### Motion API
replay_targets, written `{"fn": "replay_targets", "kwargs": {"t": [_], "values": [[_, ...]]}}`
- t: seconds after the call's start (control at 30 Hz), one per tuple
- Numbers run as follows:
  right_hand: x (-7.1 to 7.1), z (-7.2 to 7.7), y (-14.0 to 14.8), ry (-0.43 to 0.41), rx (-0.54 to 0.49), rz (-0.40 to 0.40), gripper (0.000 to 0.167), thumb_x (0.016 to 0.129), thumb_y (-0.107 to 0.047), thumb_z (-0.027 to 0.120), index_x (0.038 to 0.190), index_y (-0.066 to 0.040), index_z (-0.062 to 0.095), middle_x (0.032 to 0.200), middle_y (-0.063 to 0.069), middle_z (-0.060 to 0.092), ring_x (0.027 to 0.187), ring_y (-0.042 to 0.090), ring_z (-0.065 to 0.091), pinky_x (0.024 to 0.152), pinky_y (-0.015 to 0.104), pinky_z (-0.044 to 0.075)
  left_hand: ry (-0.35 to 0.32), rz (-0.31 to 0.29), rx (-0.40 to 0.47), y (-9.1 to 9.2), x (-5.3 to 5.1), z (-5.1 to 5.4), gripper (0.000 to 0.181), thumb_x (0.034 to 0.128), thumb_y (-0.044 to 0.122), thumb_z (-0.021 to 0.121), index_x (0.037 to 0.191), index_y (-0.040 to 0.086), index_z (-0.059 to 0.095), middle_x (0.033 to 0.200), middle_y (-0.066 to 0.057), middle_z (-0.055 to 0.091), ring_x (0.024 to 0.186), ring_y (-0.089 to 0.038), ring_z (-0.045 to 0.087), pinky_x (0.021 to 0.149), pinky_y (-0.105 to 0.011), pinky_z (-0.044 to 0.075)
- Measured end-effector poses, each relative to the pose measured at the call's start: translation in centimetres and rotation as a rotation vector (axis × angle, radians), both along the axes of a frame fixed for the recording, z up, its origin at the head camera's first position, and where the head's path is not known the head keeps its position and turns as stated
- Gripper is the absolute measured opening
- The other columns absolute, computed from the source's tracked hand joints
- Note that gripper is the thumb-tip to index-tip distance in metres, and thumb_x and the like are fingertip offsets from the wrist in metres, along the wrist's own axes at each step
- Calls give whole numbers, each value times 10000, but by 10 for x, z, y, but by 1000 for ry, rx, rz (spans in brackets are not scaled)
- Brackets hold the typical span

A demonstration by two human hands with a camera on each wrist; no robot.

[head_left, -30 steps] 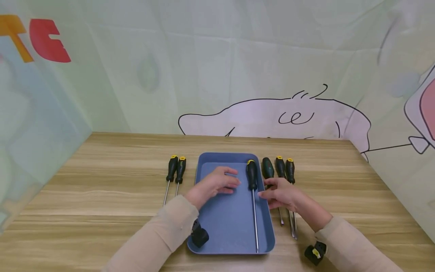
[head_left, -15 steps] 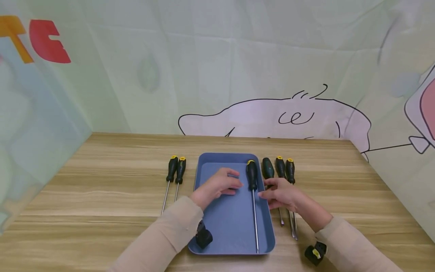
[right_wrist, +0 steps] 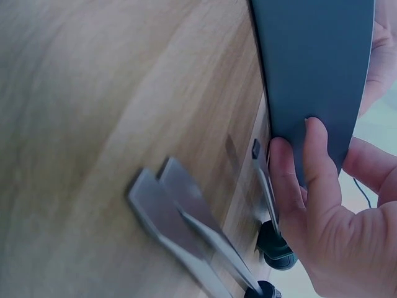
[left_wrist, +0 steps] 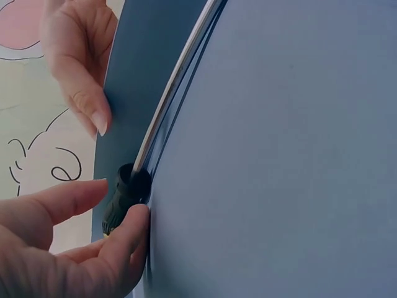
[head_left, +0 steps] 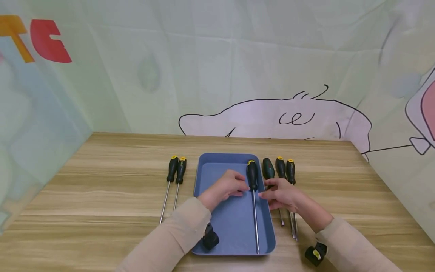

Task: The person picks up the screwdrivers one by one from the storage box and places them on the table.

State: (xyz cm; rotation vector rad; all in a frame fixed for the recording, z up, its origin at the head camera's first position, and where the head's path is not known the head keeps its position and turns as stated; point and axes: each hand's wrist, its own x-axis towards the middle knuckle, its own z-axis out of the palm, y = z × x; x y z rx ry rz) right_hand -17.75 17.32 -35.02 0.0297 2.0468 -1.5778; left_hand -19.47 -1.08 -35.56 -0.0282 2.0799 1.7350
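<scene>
A blue tray lies on the table, and one long screwdriver with a black, yellow-capped handle rests along its right side. My left hand reaches over the tray, its fingertips beside the handle's lower end. In the left wrist view, the left thumb and fingers lie on either side of the handle, with a gap at the thumb. My right hand holds the tray's right wall, fingers against the outside and thumb over the rim.
Two screwdrivers lie left of the tray. On its right are a dark green-handled screwdriver and two yellow-capped ones, partly behind the right hand. A printed cloth hangs behind the table.
My left hand has moved right across the tray to the screwdriver's handle, its fingers drawing in somewhat. The right hand and the tray have stayed in place.
</scene>
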Motion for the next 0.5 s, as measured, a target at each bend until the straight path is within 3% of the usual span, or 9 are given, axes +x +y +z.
{"fn": "replay_targets", "kwargs": {"t": [0.17, 0.37, 0.5], "values": [[1, 0, 1, 4, 4, 3, 678, 876, -22, 604, 1384, 156, 191, 1119, 264, 514, 784, 211, 632, 702, 382, 571, 13, 1, -4, 5, 2, 0, 476, 782, -91, 656, 1217, -171, 481, 1005, -190, 563, 885, -271, 629, 776, -376, 553], [1, 1, 1, -1, -1, 7, 669, 880, -19, 597, 1384, 152, 191, 1112, 258, 513, 776, 203, 630, 696, 377, 571, 14, 19, 49, 13, 3, -2, 460, 758, -148, 628, 1188, -189, 473, 789, -69, 432, 753, -207, 587, 728, -387, 566], [0, 1, 0, -9, -2, 3, 668, 880, -16, 597, 1385, 148, 192, 1105, 256, 512, 769, 203, 635, 700, 381, 572, 36, 27, 30, 19, 5, -1, 538, 743, -156, 629, 1237, -199, 421, 1003, -210, 513, 865, -297, 616, 696, -393, 572]]}}
